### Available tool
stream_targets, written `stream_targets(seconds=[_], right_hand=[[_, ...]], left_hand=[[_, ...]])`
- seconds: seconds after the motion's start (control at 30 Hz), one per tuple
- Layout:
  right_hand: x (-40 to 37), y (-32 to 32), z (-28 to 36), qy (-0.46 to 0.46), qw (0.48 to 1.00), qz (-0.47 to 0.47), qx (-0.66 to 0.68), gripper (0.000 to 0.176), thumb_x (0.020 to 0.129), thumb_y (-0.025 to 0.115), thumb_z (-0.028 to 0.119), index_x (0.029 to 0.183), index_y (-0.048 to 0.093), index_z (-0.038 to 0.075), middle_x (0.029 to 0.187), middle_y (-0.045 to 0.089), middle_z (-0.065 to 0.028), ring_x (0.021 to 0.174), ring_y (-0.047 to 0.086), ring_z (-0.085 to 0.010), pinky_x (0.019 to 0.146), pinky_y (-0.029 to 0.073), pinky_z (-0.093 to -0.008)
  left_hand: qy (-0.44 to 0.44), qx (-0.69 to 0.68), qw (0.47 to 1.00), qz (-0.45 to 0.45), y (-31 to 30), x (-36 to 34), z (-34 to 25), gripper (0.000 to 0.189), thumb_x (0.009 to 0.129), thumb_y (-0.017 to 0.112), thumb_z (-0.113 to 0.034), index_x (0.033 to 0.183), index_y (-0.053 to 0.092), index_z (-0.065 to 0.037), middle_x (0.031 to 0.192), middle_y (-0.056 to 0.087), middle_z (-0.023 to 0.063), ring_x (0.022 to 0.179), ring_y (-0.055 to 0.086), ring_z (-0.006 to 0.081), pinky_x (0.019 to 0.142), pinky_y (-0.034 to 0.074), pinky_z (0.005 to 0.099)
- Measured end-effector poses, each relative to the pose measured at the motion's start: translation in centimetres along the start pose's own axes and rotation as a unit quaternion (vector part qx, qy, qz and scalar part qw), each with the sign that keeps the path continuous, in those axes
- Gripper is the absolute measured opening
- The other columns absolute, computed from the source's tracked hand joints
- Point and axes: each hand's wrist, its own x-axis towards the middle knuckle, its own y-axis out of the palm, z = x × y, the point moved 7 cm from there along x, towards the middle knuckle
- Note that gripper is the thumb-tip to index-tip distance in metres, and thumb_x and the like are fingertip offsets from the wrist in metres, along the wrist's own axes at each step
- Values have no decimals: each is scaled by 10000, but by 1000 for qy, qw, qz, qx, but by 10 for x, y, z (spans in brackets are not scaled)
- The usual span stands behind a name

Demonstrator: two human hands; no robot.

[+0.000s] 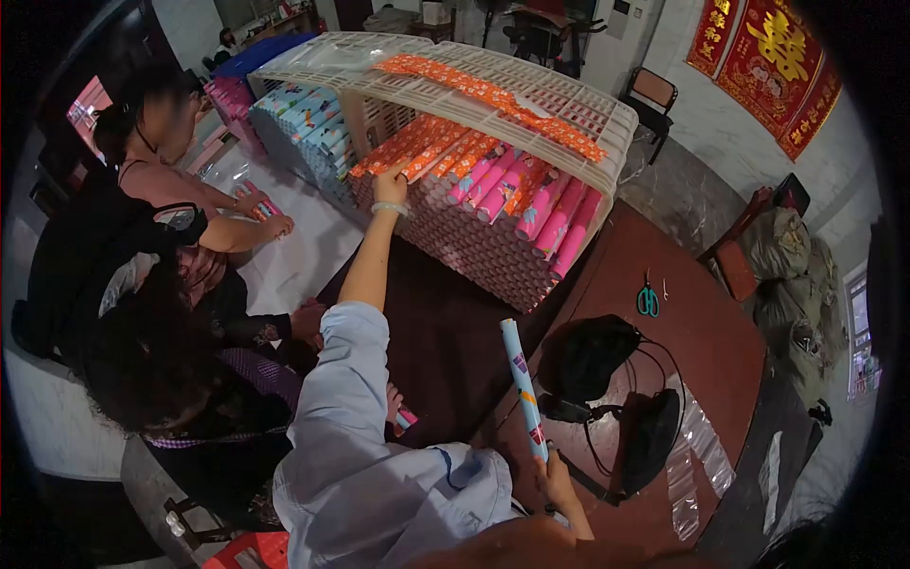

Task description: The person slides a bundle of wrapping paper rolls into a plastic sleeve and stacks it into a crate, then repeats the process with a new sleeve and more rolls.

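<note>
My left hand, with a pale band at the wrist, reaches to the upper front of the stacked rolls, its fingers closed on the end of an orange patterned roll. Pink rolls lie to the right in the same stack, inside a white plastic crate tipped on its side. My right hand is low at centre right, wrapped round the lower end of a light blue patterned roll that points away from me.
Co-workers sit at the left; one holds a pink roll. Another pink roll shows beside my left sleeve. Orange sheets lie on the crate. Scissors, black bags and clear plastic strips are on the brown table.
</note>
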Motion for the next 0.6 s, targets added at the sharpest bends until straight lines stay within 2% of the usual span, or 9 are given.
stream_targets(seconds=[0.07,0.1,0.17,0.2,0.27,0.33,0.4,0.5,0.6], right_hand=[[-1,-2,6,51,998,22,13,310,925,508,290,916,452,-15,719,571,-252,639,575,-412,532,432,-448],[-1,0,4,50,998,25,14,310,925,508,290,916,452,-15,719,571,-252,639,575,-412,532,432,-448],[2,-1,16,-7,1000,16,-9,316,933,492,309,916,432,-1,591,547,-108,461,551,-197,429,446,-331],[1,-1,19,-9,1000,16,-8,316,933,492,309,916,432,-1,591,547,-108,461,551,-197,429,446,-331],[0,-8,47,49,998,35,18,315,921,514,304,902,455,-5,695,578,-241,651,593,-408,541,443,-446],[12,-2,33,21,999,24,15,325,924,506,319,905,457,-2,698,582,-234,654,597,-405,544,445,-444],[24,3,28,-3,1000,14,12,336,926,499,333,908,458,0,701,585,-227,656,601,-401,548,448,-443],[51,11,48,-2,997,51,60,360,930,481,361,908,458,3,701,586,-223,661,600,-402,549,446,-445],[81,21,88,-121,992,3,16,367,929,485,366,901,458,1,697,584,-211,611,594,-358,544,446,-429]], left_hand=[[27,-9,1000,-13,-5,0,11,400,753,502,23,1078,664,-145,923,657,182,681,632,221,650,484,310],[55,-20,998,-23,-9,-1,15,420,750,491,37,1091,658,-143,986,662,162,776,656,226,716,497,301],[75,-23,996,-38,-16,-7,19,422,757,473,57,1087,659,-127,1000,661,160,780,662,226,699,508,295],[96,-29,994,-51,-20,-10,18,424,764,455,76,1084,661,-112,1014,661,159,785,668,225,682,519,289],[84,-68,993,-44,-17,-15,36,410,762,451,77,1084,652,-79,1021,649,184,759,666,233,663,514,289],[72,-107,991,-37,-20,-25,37,398,761,448,78,1085,644,-45,1027,638,209,734,663,240,645,510,289],[-7,-208,978,-18,-31,-49,22,432,778,395,129,1108,628,-23,1035,637,192,663,660,239,577,533,282],[-34,-196,980,-29,-45,-72,19,462,787,358,160,1120,622,-21,1010,631,175,602,648,211,518,538,273],[-33,-195,979,-48,-61,-90,23,478,779,358,160,1134,616,-28,892,642,151,587,638,184,522,537,281]])
